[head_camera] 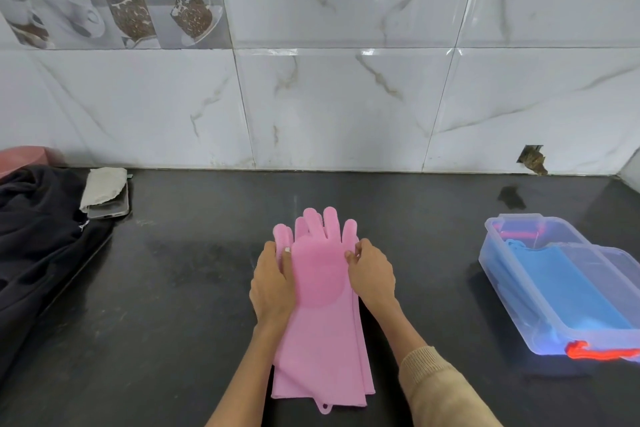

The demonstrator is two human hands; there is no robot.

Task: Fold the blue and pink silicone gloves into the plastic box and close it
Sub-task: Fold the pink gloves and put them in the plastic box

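Observation:
Two pink silicone gloves (320, 291) lie stacked flat on the dark counter in front of me, fingers pointing at the wall, cuffs toward me. My left hand (272, 282) pinches the left edge of the stack near the thumb. On the right edge, below the little finger, my right hand (372, 270) pinches the gloves. The clear plastic box (554, 319) stands open at the right, with the blue gloves (568, 288) folded inside it. Its orange latch (599, 354) shows at the near end. I cannot tell where its lid is.
A dark garment (41, 239) is heaped at the left of the counter. Beside it a phone (110, 208) lies under a pale cloth (102, 187). The marble tiled wall (329, 107) closes the back, with a broken hole (531, 159) low at right.

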